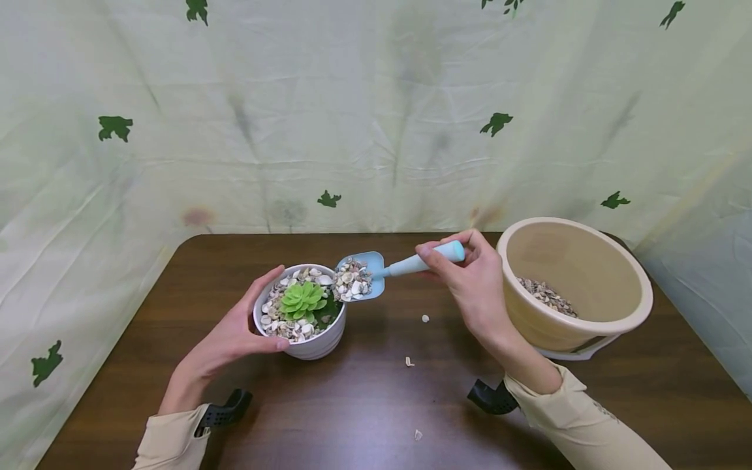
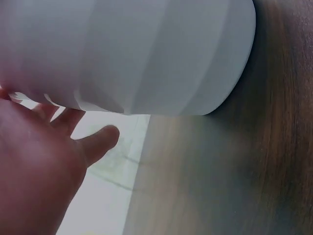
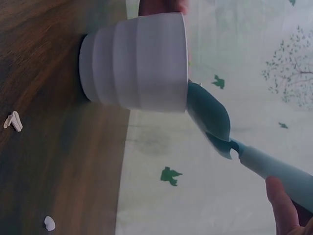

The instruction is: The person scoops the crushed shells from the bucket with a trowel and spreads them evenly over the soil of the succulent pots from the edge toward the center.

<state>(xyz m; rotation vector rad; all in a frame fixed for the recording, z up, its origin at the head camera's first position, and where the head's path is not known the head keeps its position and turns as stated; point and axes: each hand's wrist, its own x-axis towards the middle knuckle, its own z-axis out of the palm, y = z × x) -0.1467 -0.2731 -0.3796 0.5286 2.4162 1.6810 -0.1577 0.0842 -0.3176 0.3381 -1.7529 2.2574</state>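
In the head view a small white ribbed plant pot [image 1: 314, 346] stands on the table, with a green succulent [image 1: 302, 300] among shell pieces. My left hand [image 1: 243, 326] grips the pot from its left side, thumb in front and fingers behind. My right hand [image 1: 476, 281] holds a light blue trowel [image 1: 411, 264] by its handle. Shell pieces [image 1: 352, 279] lie heaped on the trowel's blade, which meets the pot's right rim. The right wrist view shows the trowel blade [image 3: 210, 112] against the rim of the pot [image 3: 142, 63].
A large beige pot [image 1: 587, 333] stands at the right, with shell pieces [image 1: 546, 297] at its bottom. A few loose shell bits [image 1: 409, 361] lie on the brown table [image 1: 364, 405]. Behind hangs a pale curtain [image 1: 376, 117] with green leaf shapes.
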